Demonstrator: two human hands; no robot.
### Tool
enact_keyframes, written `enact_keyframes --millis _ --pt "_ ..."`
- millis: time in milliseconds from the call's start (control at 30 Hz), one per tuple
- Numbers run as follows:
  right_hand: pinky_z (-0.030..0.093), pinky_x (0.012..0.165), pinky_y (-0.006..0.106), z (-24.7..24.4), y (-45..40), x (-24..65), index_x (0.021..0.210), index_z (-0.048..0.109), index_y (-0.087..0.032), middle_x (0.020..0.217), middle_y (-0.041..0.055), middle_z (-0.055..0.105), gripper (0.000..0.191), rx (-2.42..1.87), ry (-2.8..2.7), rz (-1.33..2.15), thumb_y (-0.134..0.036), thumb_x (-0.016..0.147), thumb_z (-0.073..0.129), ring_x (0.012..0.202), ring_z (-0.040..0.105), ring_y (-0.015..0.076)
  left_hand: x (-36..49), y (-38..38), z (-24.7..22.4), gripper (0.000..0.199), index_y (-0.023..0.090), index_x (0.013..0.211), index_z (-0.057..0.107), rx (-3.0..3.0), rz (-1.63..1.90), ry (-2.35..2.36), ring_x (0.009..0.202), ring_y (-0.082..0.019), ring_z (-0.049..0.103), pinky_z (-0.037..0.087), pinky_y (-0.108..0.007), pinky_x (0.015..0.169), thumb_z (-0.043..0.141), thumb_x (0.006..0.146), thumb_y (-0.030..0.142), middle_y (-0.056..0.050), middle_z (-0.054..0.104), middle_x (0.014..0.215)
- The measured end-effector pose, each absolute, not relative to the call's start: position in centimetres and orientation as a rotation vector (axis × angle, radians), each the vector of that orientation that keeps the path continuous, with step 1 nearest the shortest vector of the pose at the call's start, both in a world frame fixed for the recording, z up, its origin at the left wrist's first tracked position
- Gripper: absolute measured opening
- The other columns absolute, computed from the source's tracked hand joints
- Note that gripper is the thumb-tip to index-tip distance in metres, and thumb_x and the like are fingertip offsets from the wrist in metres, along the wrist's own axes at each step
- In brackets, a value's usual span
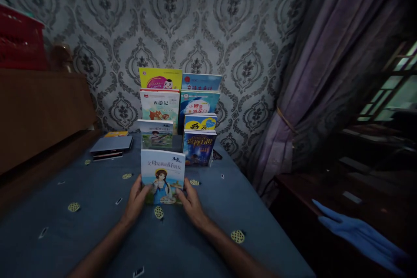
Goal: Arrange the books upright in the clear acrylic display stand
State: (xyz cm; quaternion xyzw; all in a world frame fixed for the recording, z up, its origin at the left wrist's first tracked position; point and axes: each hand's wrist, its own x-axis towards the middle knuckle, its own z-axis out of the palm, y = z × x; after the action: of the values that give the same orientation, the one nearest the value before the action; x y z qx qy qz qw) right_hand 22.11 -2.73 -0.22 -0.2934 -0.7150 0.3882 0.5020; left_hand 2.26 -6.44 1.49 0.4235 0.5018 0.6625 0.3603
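Note:
Upright between my two hands is a children's book (163, 171), its pale blue cover showing a girl in a yellow hat. My left hand (136, 197) grips its lower left edge, thumb on the cover. On the lower right edge, my right hand (192, 200) holds it the same way. Just behind it stands a book rack with two columns of books. The left column has a yellow book (159, 77), a white book (159, 106) and a landscape-covered book (156, 134). The right column includes a teal book (200, 103) and a dark blue book (198, 147).
Left of the rack lies a stack of flat books (112, 144) on the blue patterned cloth (97, 226). A red basket (21, 39) sits on a wooden headboard (42, 108). At right are a purple curtain (286, 130) and a blue glove (355, 234) on a dark table.

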Motion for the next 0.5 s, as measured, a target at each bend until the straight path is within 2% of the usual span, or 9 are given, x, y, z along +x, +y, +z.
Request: enact_keyframes --millis 100,200,300,400,500 --pt "0.052 0.102 0.044 1.5 -0.7 23.0 0.128 0.063 -0.024 0.123 0.0076 0.072 0.039 -0.704 -1.785 0.848 -0.042 0.097 0.049 0.118 0.065 0.0262 1.2 -5.7 3.2 0.038 0.021 0.098 0.074 1.303 1.691 1.266 0.102 -0.032 0.07 0.055 -0.043 0.094 0.071 0.07 0.046 -0.009 0.077 0.102" --pt "0.049 0.107 0.047 1.8 0.9 24.2 0.119 0.071 -0.027 0.129 0.0087 0.07 0.034 -0.656 -1.893 0.685 -0.04 0.097 0.049 0.124 0.062 0.0265 -0.3 -5.5 3.5 0.032 0.024 0.095 0.079 1.706 1.531 1.251 0.115 -0.034 0.067 0.046 -0.049 0.109 0.068 0.075 0.048 -0.011 0.076 0.11" --pt "0.047 0.109 0.049 0.1 1.1 25.5 0.114 0.074 -0.031 0.132 0.0084 0.07 0.03 -0.658 -2.087 0.6 -0.033 0.096 0.05 0.128 0.061 0.0254 -1.5 -6.2 1.5 0.031 0.032 0.11 0.078 2.064 1.213 1.244 0.127 -0.032 0.062 0.035 -0.052 0.12 0.068 0.082 0.043 -0.008 0.072 0.127" --pt "0.044 0.113 0.05 -1.7 0.3 26.8 0.118 0.073 -0.03 0.13 0.0091 0.071 0.034 -0.725 -2.284 0.542 -0.023 0.097 0.047 0.128 0.062 0.0231 -2.0 -7.2 -1.3 0.037 0.036 0.125 0.07 2.222 1.036 1.259 0.136 -0.029 0.055 0.037 -0.052 0.119 0.065 0.089 0.04 -0.007 0.066 0.137" --pt "0.036 0.119 0.053 -1.3 -0.6 27.6 0.121 0.072 -0.026 0.13 0.0107 0.071 0.038 -0.761 -2.465 0.453 -0.014 0.094 0.048 0.129 0.061 0.023 -2.4 -7.7 -3.0 0.04 0.034 0.134 0.064 2.334 0.964 1.261 0.142 -0.027 0.049 0.035 -0.052 0.121 0.061 0.094 0.039 -0.007 0.061 0.144"
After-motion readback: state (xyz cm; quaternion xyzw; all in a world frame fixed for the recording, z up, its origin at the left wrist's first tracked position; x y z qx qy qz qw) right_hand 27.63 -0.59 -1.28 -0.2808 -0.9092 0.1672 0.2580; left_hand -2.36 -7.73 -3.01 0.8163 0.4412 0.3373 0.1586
